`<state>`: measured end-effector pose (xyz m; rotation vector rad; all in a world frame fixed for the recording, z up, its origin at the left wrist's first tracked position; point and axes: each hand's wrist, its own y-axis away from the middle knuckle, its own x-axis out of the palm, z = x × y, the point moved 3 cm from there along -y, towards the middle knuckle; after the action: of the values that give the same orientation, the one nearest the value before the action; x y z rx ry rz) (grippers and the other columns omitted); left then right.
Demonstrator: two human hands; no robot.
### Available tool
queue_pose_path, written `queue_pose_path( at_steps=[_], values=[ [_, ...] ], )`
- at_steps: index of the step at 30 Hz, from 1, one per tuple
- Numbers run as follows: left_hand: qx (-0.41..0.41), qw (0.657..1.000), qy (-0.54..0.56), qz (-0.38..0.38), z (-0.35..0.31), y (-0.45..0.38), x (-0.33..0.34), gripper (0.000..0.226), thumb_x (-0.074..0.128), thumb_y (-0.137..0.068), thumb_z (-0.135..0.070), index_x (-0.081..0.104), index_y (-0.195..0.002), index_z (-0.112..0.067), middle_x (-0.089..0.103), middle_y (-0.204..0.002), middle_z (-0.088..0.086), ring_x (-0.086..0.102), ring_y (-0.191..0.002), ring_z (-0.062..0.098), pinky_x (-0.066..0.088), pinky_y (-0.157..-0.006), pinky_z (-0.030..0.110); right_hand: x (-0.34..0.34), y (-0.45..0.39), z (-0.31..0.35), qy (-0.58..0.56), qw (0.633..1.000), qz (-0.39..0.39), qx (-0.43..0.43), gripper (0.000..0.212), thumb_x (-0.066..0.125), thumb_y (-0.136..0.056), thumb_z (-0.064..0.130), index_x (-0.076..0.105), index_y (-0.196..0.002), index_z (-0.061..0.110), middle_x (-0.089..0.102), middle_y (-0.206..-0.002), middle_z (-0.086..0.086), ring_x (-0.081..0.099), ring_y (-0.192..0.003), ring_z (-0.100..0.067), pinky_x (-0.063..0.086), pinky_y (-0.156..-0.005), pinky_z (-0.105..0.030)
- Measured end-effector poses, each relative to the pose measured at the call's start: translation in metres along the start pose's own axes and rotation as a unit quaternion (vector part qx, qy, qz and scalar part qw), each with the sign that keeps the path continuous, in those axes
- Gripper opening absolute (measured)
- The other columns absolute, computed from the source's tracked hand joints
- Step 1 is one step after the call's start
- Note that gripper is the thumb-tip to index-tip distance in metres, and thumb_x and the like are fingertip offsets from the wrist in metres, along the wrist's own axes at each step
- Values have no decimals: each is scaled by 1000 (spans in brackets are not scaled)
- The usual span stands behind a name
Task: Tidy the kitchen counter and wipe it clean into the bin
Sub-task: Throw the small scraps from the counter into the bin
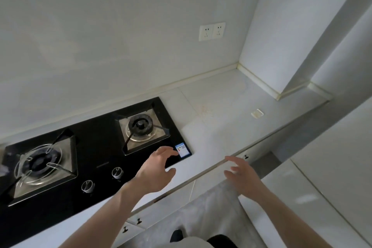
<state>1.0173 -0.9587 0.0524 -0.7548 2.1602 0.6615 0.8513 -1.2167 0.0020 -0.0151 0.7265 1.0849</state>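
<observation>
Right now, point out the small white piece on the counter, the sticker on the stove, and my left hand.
small white piece (257,113), head view, on its middle.
sticker (182,150), head view, middle of the label at the stove's right front corner.
left hand (156,171), head view, back of the hand.

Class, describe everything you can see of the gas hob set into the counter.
The gas hob is a glossy black, glass-looking panel set flush in the pale counter, running diagonally in the head view. It has two burners with metal pan supports in steel-looking trays, neither showing a flame, two round knobs along its near edge, and a label sticker at its right corner. The left hand hovers over that corner; contact is unclear.
</observation>
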Motion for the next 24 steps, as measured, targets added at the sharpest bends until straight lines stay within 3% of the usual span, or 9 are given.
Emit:
queue_pose_path(
  at_steps=[2, 5, 8, 11, 14, 18, 20, 24],
  values=[
    [1, 1000, -1, -3, -11, -21, -3, 49, 63, -95, -27, 52, -142, -33, 39, -153, -14, 41, -139, 11, 32, -111, 19, -18, -24, -5, 31, 1000, 3, 4, 46, 70, -91, 22, 52, -125, 46, 51, -129, 12, 55, -117, -13, 43, -90, -7],
    [-9, 1000, 2, -14, -20, -49, -4, 47, 62, -96, -24, 53, -142, -30, 42, -152, -12, 40, -140, 11, 29, -108, 16, -48, -69, -20, 62, 998, 6, 6, 43, 71, -90, 22, 56, -119, 49, 47, -141, 6, 53, -126, -20, 48, -99, -26],
    [-35, 999, 4, -27, -25, -71, -1, 48, 62, -96, -23, 52, -143, -29, 43, -153, -9, 40, -141, 13, 31, -112, 21, -82, -118, -33, 126, 991, 26, 29, 52, 65, -95, 28, 47, -144, 27, 35, -155, 1, 36, -143, -20, 32, -114, -33],
    [-62, 997, 19, -38, -33, -88, 3, 49, 63, -95, -24, 52, -142, -31, 43, -153, -10, 41, -140, 12, 36, -116, 26, -115, -168, -42, 156, 985, 49, 59, 60, 60, -97, 28, 37, -152, 21, 21, -164, -4, 23, -151, -23, 24, -120, -38],
    [-101, 993, 29, -51, -40, -103, 13, 49, 65, -95, -26, 52, -141, -34, 42, -153, -12, 42, -139, 11, 37, -115, 27, -143, -214, -52, 182, 978, 53, 90, 65, 58, -95, 25, 33, -155, 20, 13, -166, -7, 23, -152, -26, 25, -120, -39],
    [-142, 986, 40, -76, -51, -118, 27, 48, 64, -95, -27, 52, -141, -35, 43, -149, -16, 44, -136, 8, 34, -108, 19, -168, -264, -68, 230, 964, 70, 114, 64, 49, -95, 22, 30, -157, 22, 5, -168, -4, 30, -148, -31, 37, -114, -38],
    [-174, 979, 53, -88, -52, -121, 34, 48, 65, -94, -27, 54, -140, -34, 45, -147, -16, 48, -132, 9, 38, -105, 20, -171, -287, -73, 265, 953, 90, 117, 61, 47, -99, 23, 29, -157, 20, 4, -169, -7, 30, -149, -32, 35, -115, -36],
    [-243, 960, 80, -117, -48, -112, 47, 47, 67, -90, -27, 57, -136, -33, 48, -144, -15, 52, -127, 9, 44, -100, 22, -168, -317, -83, 311, 938, 109, 107, 52, 42, -101, 26, 39, -152, 15, 17, -165, -15, 33, -148, -29, 34, -113, -30]
  ],
)
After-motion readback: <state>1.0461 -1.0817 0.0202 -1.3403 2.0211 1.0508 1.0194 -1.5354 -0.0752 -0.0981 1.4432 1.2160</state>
